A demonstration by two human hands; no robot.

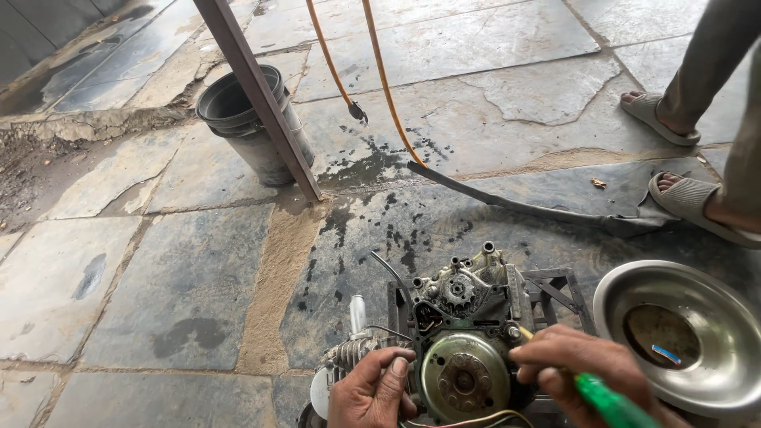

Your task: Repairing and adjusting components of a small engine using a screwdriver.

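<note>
1. Head view looks down on an outdoor floor of large grey stone slabs [182, 285] with sandy joints, stained by dark oily splashes near the middle.
2. A black bucket [246, 127] stands at upper left, just behind a slanted brown metal post [261, 95]. Two orange hoses [380, 71] hang down at the top centre, and a dark mat [571, 198] lies on the slabs to the right.
3. Another person's sandalled feet [682, 198] stand at the right edge, one on the mat's end.
4. A small engine [452, 333] sits at bottom centre on a dark metal stand [563, 289], its round flywheel facing up and its finned cylinder pointing left.
5. A wide steel bowl [674, 333] rests just right of the engine, with murky liquid in it.
6. The left hand [371, 392] lies on the engine by the cylinder, fingers curled, thumb laid against the flywheel's rim.
7. The right hand [575, 364] is wrapped in a fist around a green-handled screwdriver [610, 403], whose tip end meets the engine just right of the flywheel.
</note>
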